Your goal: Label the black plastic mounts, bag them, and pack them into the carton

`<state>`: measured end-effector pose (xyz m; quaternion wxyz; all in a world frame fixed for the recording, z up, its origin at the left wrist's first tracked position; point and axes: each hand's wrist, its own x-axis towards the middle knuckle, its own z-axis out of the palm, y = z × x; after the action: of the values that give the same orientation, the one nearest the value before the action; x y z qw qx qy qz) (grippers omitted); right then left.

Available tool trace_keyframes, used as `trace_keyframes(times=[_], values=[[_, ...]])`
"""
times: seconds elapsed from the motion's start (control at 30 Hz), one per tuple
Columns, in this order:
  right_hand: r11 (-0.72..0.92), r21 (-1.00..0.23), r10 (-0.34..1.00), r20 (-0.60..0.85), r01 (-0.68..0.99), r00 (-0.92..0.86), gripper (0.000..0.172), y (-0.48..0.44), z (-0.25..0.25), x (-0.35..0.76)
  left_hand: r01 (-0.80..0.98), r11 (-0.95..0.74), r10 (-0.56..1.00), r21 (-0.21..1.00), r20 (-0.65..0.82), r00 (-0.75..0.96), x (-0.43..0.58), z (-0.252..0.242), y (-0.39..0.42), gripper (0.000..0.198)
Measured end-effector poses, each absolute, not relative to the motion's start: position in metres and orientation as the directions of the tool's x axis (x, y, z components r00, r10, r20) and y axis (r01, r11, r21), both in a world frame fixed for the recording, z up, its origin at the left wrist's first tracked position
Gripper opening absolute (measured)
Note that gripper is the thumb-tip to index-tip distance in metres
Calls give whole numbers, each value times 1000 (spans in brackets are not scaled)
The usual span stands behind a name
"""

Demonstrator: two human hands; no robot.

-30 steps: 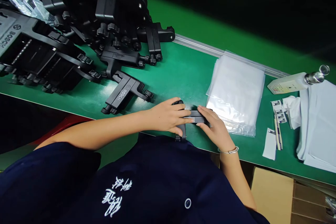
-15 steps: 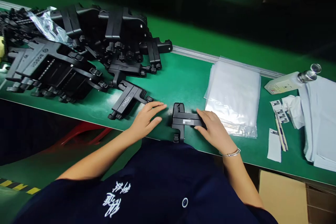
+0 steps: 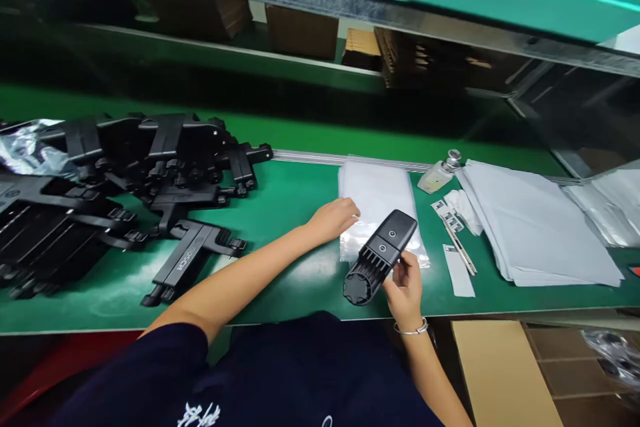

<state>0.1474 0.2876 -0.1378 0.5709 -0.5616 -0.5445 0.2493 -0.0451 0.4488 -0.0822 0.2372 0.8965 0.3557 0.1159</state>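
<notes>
My right hand point(image 3: 406, 287) grips a black plastic bracket point(image 3: 383, 250), held raised and tilted over the table's front edge. Its ribbed face with two round screw heads and a star-shaped knob faces up. My left hand point(image 3: 334, 220) reaches across to the stack of clear plastic bags point(image 3: 383, 187); its loosely bent fingers lie over the left side of the stack. Part of the stack is hidden behind the held bracket. Left of my forearm lies another black bracket point(image 3: 187, 257) marked BOSCH, knobs toward me.
A large pile of black brackets point(image 3: 55, 227) fills the table's left side. Right of the bags are a clear bottle point(image 3: 437, 175), labels point(image 3: 447, 217), a pen-like stick point(image 3: 460, 250) and a stack of white sheets point(image 3: 535, 227). A shelf edge point(image 3: 320, 17) crosses above.
The bracket has been lifted off the table and turned over in my right hand. My left hand has moved right onto the bags. The view has shifted up and right.
</notes>
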Motion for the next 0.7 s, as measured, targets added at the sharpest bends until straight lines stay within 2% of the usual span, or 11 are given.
trace_keyframes(times=[0.07,0.17,0.27,0.4,0.5,0.57,0.63,0.7], values=[[260,-894,867,383,365,319,46,285,-136,154,569,-685,635,455,-10,773,-7,-87,472,23],[290,-855,835,446,429,324,44,281,-130,161,531,-713,567,457,-69,821,26,-94,493,10],[308,-824,811,489,476,321,42,277,-128,170,526,-708,550,471,-99,829,26,-86,506,19],[331,-792,783,534,514,319,41,274,-131,180,600,-666,651,443,-48,758,-15,-58,504,33],[356,-762,761,572,541,305,42,275,-134,185,695,-639,731,329,-21,682,-68,-53,470,38],[366,-754,755,583,545,300,41,276,-133,187,728,-635,738,257,-76,670,-102,-65,432,37],[368,-756,759,580,541,294,42,277,-133,188,711,-650,697,267,-162,698,-129,-86,390,37],[380,-756,767,579,533,275,43,279,-132,187,662,-698,659,273,-117,743,-142,-110,356,35]])
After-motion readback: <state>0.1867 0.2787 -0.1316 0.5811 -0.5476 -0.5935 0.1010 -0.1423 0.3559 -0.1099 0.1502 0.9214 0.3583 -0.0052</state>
